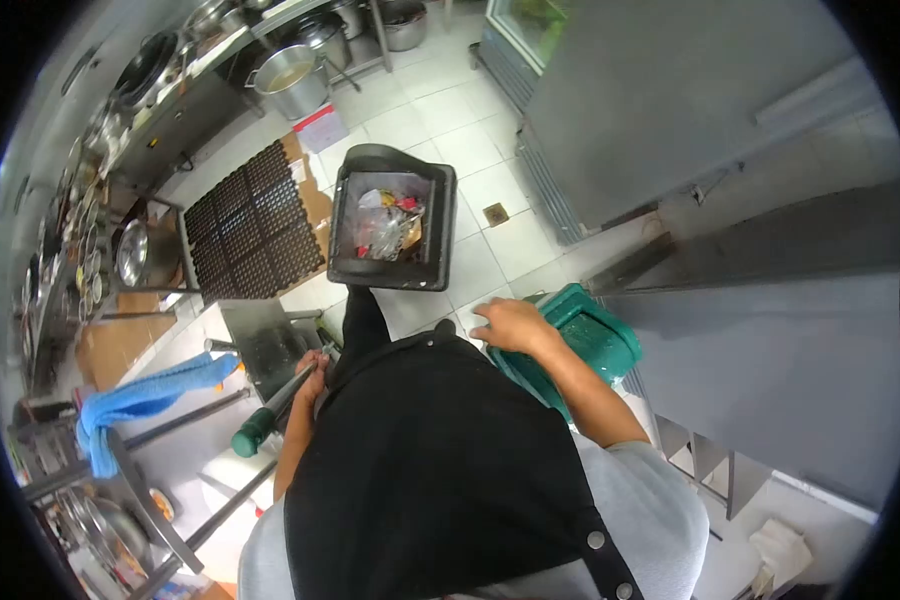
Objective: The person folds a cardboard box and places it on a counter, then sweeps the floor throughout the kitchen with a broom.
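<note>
My left hand, low on the left side of my apron, is closed round a metal pole with a green grip at its near end. The pole's far end is hidden. On the other side, my right hand reaches out with fingers apart and nothing in them. It overlaps the edge of a green plastic bin in this view. Ahead of my legs stands a black bin without a lid, with plastic wrap and other trash inside.
A black perforated floor mat lies on cardboard at the left. Beyond it are a large pot and a red-and-white box. A blue towel hangs over a metal rail. Grey cabinets line the right, near a floor drain.
</note>
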A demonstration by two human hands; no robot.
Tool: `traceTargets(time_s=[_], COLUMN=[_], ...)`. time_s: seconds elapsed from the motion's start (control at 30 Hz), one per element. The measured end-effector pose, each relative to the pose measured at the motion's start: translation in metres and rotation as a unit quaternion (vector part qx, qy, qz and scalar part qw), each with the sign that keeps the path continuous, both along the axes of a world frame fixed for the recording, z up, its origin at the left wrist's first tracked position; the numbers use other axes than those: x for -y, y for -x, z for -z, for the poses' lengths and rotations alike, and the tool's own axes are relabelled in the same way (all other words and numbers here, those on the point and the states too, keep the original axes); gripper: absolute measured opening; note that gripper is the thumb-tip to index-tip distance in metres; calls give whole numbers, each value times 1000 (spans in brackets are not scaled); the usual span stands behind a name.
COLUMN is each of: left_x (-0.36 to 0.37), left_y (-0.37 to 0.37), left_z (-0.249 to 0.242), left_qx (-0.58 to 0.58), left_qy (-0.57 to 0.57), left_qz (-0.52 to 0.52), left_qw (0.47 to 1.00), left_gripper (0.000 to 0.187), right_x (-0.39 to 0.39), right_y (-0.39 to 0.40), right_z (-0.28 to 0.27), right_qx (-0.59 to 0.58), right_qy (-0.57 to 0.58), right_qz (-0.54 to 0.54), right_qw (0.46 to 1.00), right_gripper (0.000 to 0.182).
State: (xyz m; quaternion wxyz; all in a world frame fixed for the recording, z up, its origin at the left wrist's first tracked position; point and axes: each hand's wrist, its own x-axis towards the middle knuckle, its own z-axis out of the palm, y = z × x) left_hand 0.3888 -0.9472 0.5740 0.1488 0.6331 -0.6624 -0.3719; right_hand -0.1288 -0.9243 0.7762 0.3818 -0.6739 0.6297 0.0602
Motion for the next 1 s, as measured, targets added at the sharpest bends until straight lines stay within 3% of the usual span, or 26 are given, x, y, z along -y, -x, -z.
traceTargets(time_s=[0.07, 0.13, 0.17, 0.2, 0.3, 0.37, 0.43, 0.53, 0.67, 0.77, 0.87, 0.97, 1.0], left_x=[9, 19, 27, 27, 51, 69, 81, 81, 73, 62, 56, 58, 66], left_y=[-4, -30, -18, -16, -19, -16, -13, -51, -40, -54, -39, -25, -13], left_z=[17, 83, 75, 59, 79, 66, 38, 86, 45, 71, 34, 44, 42], left_qx=[40, -18, -46, 2, -15, 23, 33, -14, 42, -68, 17, 58, 93], left_qy=[-18, -11, -8, -11, -31, -21, -69, 26, -55, -58, -72, -31, -68], left_qz=[28, 33, 37, 47, 26, 79, 76, 108, -24, -103, -57, -30, -32], left_qw=[999, 999, 998, 999, 999, 996, 994, 994, 997, 991, 996, 997, 993], left_gripper=[25, 26, 27, 26, 28, 32, 34, 35, 40, 44, 45, 42, 39], right_x=[-30, -60, -75, -89, -122, -134, -137, -124, -72, -25, 0, 16, 23], right_y=[32, 58, 65, 69, 77, 76, 74, 78, 86, 87, 90, 75, 59], right_z=[24, 36, 33, 29, 11, 7, 7, 15, -4, -34, -36, -40, -54], right_qx=[-17, -11, -8, -4, 1, 3, 4, 0, -6, -34, -27, -9, -14], right_qy=[-26, -53, -52, -50, -58, -75, -96, -74, -30, -15, 58, 86, 69], right_qz=[73, 151, 186, 223, 304, 332, 344, 324, 304, 281, 261, 247, 247], right_qw=[997, 987, 981, 973, 951, 940, 934, 943, 952, 959, 963, 965, 967], right_gripper=[54, 54, 54, 54, 56, 56, 56, 55, 54, 53, 52, 51, 51])
